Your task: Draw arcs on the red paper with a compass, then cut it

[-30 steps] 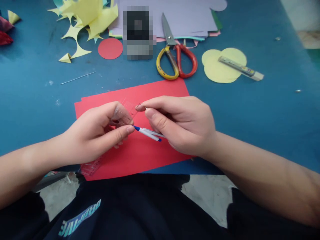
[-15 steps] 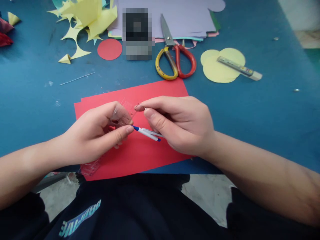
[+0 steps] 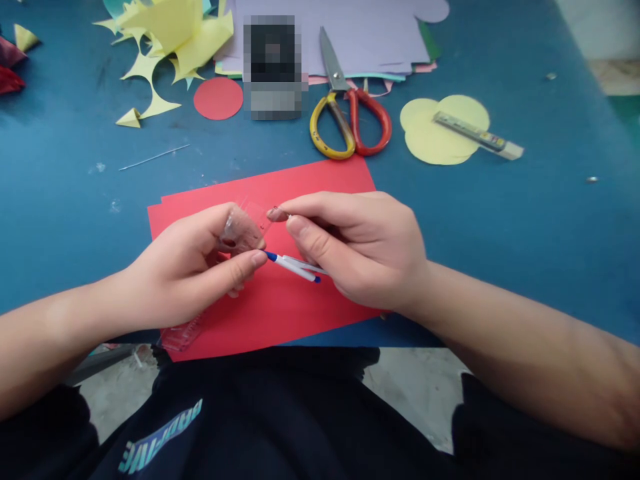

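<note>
Over red paper sheets [image 3: 300,313], my left hand [image 3: 200,267] is closed round a clear plastic ruler [image 3: 185,333] and the blue tip of a white pen [image 3: 300,268]. The ruler's lower end shows below my left wrist. Facing it, my right hand [image 3: 360,247] is closed, thumb and forefinger pinched together at the ruler's far end; whether a tiny item lies between them is too small to make out. The pen's rear end reaches toward the right palm, partly hidden by the thumb.
Behind the red paper lie scissors [image 3: 340,100], a red disc [image 3: 219,99], yellow discs [image 3: 440,143] under a small narrow case [image 3: 477,135], and a thin needle-like rod [image 3: 155,157]. Yellow scraps [image 3: 175,33] and purple sheets [image 3: 370,33] sit at the back, beside a blurred dark object [image 3: 273,67].
</note>
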`<state>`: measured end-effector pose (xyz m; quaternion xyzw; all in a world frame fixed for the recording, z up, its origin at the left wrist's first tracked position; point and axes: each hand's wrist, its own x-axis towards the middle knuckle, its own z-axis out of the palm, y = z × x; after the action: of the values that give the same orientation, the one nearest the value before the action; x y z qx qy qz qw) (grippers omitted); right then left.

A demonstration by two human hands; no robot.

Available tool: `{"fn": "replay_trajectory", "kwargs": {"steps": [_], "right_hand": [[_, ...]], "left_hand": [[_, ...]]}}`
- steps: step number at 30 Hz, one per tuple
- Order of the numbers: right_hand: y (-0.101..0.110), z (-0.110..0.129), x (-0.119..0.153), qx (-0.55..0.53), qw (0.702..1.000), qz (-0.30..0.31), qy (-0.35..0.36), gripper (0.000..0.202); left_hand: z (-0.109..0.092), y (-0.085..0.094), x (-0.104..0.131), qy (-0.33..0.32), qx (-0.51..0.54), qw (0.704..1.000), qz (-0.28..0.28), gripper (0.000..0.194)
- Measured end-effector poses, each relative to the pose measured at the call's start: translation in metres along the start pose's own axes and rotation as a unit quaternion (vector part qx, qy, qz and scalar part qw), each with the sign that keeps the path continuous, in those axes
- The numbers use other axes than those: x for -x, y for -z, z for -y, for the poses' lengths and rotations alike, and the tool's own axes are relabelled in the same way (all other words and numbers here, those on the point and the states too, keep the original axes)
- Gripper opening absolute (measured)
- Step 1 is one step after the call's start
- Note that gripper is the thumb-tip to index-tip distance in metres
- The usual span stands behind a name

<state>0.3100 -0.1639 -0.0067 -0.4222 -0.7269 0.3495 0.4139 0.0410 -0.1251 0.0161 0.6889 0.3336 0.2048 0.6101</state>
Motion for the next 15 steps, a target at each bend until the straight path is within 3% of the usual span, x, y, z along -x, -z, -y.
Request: {"fn": "replay_trajectory", "kwargs": {"steps": [4,10,15], "right_hand": [[0.0009,-0.0016,0.0020,0.034,0.999,0.006,-0.010,0.026],[0.0003,-0.0041,0.0040,0.032,0.999,0.019,-0.017,0.029],[-0.0001,-0.0041,0.0042,0.037,0.999,0.013,-0.014,0.029]], "left_hand": [[0.0021,-0.0002,-0.0015,-0.008,0.004,1.000,0.001,0.025],[0.0012,-0.0003,-0.0002,0.011,0.010,1.000,-0.004,0.021],[0.0006,0.0001,-0.0004,-0.010,0.004,1.000,0.000,0.020]]}}
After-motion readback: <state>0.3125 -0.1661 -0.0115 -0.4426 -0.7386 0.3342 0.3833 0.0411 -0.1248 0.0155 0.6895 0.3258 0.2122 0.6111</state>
